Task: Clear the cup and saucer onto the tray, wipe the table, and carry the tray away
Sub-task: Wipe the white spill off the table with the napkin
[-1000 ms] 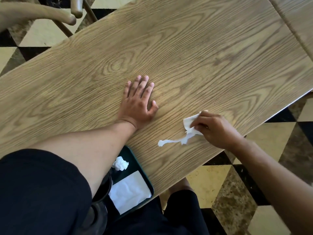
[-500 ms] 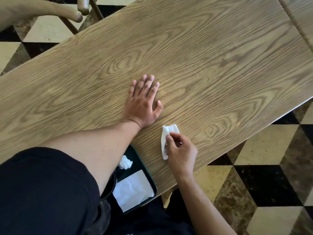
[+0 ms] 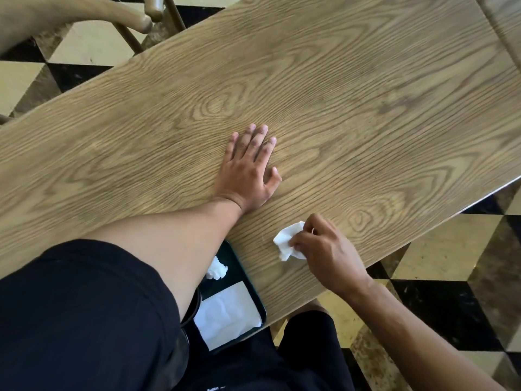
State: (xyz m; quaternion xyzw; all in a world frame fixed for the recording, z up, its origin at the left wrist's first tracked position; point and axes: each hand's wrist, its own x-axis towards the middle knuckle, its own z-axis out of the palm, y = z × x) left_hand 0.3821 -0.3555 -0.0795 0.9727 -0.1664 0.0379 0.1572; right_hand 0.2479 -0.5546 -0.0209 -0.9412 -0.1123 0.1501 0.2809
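Since half a second ago the right hand has slid its white napkin outward along the near edge of the table, toward four o'clock from the left hand, and the paper is now bunched rather than folded long. Fingers of the right hand are clenched on the napkin, pressing it to the wood. Flat and released, palm down, the left hand holds nothing and braces near the middle of the table.

At six o'clock the dark tray sits at the near edge, mostly hidden under the left forearm. On it lie a flat white napkin sheet and a crumpled wad. Cup and saucer cannot be made out clearly; a dark rounded shape under the arm may be them.

Wiping looks to be the step in hand. To do it well, overlapping strokes should draw crumbs toward the near edge by the tray, with even pressure, and the braced hand should lift so its patch gets wiped too.
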